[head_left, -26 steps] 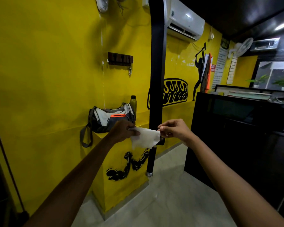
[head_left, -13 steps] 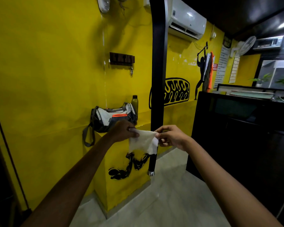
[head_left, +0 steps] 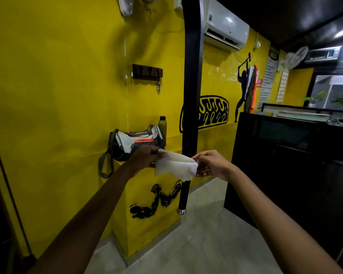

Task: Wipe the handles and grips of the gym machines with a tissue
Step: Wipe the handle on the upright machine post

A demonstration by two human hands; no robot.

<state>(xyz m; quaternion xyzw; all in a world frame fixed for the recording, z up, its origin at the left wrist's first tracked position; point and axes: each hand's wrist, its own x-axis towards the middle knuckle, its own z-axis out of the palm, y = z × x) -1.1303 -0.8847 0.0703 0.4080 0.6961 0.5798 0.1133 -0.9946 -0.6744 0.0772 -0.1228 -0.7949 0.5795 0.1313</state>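
Two bare hands are working at one thin white paper tissue (head_left: pixel 175 167): the left hand (head_left: pixel 147 158) is pinching its left edge between thumb and curled fingers, and the right hand (head_left: pixel 210 165) is pinching its right end between thumb and fingertips. The soft, creased sheet is hanging stretched between them, draping across the front of one long black cylindrical machine handle (head_left: pixel 189 107) that is hanging upright and ending in a small round silver metal cap (head_left: pixel 182 212); whether the sheet is touching the handle cannot be told. The handle is running through the middle of the view and cutting off part of the painted black oval wall drawing (head_left: pixel 212 112) behind it. One grey and white fabric duffel bag with an orange stripe (head_left: pixel 135 142) is sitting on the top edge of the glossy yellow wall ledge (head_left: pixel 166 149), its strap drooping over the front, and the left hand is covering its lower right corner. One slim dark green bottle (head_left: pixel 162 125) is standing upright just beside the bag. One white box-shaped air conditioner (head_left: pixel 225 24) is hanging high on the wall, and one tall black glossy worktop (head_left: pixel 275 135) is standing to the right on the pale smooth floor (head_left: pixel 196 244).
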